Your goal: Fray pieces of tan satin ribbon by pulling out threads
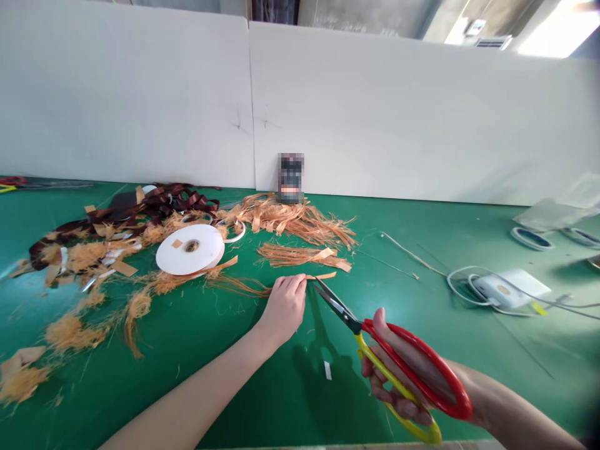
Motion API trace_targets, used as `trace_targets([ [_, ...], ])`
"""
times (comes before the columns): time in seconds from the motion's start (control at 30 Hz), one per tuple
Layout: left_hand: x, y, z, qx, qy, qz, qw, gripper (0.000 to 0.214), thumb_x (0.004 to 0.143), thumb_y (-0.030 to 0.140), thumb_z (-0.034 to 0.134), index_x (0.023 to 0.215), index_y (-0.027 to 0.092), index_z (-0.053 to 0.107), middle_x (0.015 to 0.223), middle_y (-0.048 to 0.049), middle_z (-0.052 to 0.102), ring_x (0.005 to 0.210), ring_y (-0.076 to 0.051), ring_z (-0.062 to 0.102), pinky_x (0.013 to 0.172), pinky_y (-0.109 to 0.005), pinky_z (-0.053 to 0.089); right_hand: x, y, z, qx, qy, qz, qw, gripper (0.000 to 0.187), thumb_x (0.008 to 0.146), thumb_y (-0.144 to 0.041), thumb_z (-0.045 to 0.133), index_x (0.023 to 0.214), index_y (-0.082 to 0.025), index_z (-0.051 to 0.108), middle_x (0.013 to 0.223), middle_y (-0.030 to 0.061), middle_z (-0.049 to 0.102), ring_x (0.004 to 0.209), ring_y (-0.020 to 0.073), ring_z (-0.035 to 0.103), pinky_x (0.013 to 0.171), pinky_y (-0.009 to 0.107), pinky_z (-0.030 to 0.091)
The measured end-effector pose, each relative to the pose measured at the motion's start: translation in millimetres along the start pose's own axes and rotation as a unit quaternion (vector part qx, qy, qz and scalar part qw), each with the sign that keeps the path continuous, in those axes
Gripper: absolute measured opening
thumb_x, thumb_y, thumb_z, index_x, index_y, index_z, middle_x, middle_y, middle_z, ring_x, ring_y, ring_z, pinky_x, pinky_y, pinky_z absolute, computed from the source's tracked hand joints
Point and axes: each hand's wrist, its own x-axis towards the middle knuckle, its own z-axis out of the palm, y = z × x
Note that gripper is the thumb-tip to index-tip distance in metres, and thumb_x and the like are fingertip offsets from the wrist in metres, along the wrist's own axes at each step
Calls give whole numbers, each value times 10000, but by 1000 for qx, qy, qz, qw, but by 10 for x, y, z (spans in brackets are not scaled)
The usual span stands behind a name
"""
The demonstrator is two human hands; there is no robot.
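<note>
My left hand [285, 306] pinches a narrow tan ribbon strip [323, 275], and frayed fibres trail from it to the left across the mat. My right hand [398, 375] grips a pair of scissors [338, 306] with red and yellow loop handles. Their open dark blades point up and left, with the tips right at the strip, next to my left fingertips. I cannot tell whether the blades touch the strip.
A white ribbon spool [190, 249] and tangled dark brown ribbon [164, 203] lie left on the green work mat [281, 387]. Frayed tan fibre piles [290, 219] lie ahead. A white power adapter [504, 289] with cable lies right, before white partition boards [375, 112].
</note>
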Motion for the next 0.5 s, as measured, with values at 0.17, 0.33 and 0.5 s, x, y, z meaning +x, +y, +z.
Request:
trace_targets([
  [0.17,-29,-101,74,15,66,21,997,288,918,51,369,1063,110,611,1054,-99,692,873,-180,641,785,-331,510,13,3,24,10,13,6,1000,398,866,-479,487,895,-99,603,702,64,601,473,83,583,406,141,384],
  [0.33,-13,-86,69,33,86,51,994,263,884,28,431,1051,81,627,1039,-91,706,896,-198,640,778,-338,505,-2,-37,44,0,14,17,1000,350,818,-451,570,882,-109,602,702,55,607,478,88,591,409,141,391],
  [0.5,20,-50,45,25,82,52,995,298,867,41,442,1080,104,640,1052,-74,708,964,-224,612,834,-363,487,10,-111,77,-14,16,7,1000,321,798,-420,592,862,-106,600,702,62,611,482,92,594,396,140,392],
])
